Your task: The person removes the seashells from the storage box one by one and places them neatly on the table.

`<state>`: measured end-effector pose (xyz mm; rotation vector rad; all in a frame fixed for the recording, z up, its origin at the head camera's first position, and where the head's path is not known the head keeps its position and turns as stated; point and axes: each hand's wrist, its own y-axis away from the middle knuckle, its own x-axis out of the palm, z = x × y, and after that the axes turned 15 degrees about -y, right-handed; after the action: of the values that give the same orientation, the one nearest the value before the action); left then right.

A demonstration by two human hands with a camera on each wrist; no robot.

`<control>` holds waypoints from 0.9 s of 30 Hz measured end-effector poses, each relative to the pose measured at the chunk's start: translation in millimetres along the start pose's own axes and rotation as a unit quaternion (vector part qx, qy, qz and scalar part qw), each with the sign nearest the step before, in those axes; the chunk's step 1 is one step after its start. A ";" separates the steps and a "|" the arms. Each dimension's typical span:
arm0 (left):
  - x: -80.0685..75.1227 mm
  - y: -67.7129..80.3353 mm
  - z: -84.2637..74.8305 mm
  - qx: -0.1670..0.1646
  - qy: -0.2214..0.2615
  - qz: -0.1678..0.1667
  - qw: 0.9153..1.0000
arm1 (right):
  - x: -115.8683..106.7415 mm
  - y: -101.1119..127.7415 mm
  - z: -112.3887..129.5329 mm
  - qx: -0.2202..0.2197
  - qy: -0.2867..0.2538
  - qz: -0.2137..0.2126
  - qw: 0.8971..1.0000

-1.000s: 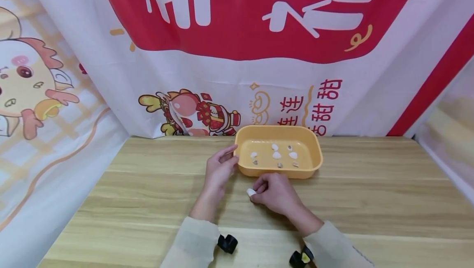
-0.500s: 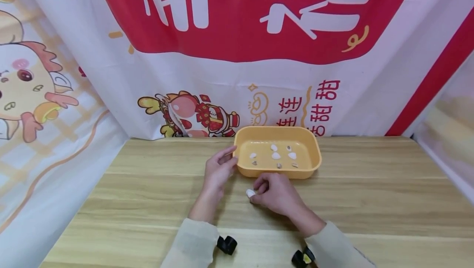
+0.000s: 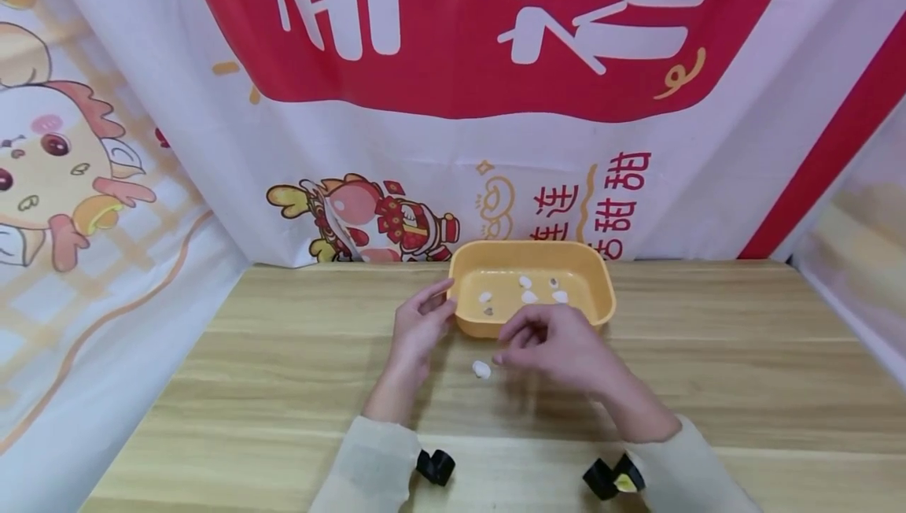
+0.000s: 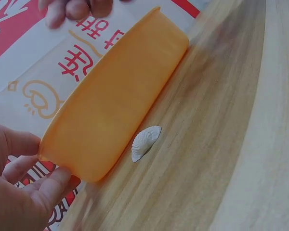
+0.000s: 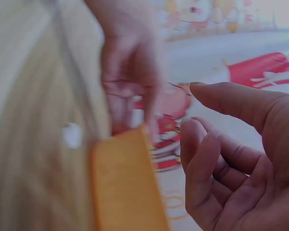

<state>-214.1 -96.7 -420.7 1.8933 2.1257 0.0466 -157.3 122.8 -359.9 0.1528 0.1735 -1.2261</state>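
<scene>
A ribbed white seashell (image 4: 146, 143) lies on the wooden table in front of the long side of a yellow plastic basin (image 3: 470, 329). My left hand (image 3: 419, 328) grips the basin's left end, thumb low on its outer wall and fingers at the rim (image 4: 40, 156). With loosely curled fingers and nothing between them, my right hand (image 3: 555, 344) hovers over the basin's front edge, just right of the shell. In the right wrist view, a gap shows between thumb and fingertips (image 5: 195, 139). Several small white and brownish shells, such as one white shell (image 3: 485, 297), lie spread inside the basin, some hidden behind the right hand.
A printed white and red cloth (image 3: 453, 143) hangs right behind the basin at the table's back edge. Another patterned cloth (image 3: 85, 324) covers the left side. Wooden tabletop (image 3: 722, 356) extends to both sides and in front.
My right hand has let go of the white shell, leaving it on the table, and has risen to the right over the basin's front rim. The left hand stays at the basin.
</scene>
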 end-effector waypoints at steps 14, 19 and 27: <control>-1.8 0.3 -2.8 -0.009 0.011 0.000 1.000 | -45.0 20.1 27.3 -0.060 -0.046 -0.084 0.994; -1.9 0.8 -2.2 -0.008 0.013 0.000 1.000 | -53.0 24.4 29.4 -0.055 -0.059 -0.098 0.992; 0.1 2.3 -0.2 0.005 0.023 0.003 1.000 | -57.4 24.4 28.6 -0.036 -0.056 -0.112 0.991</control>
<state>-211.9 -96.2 -420.1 1.9236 2.1534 0.0816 -151.7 177.6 -319.2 0.0006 0.1398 -1.4460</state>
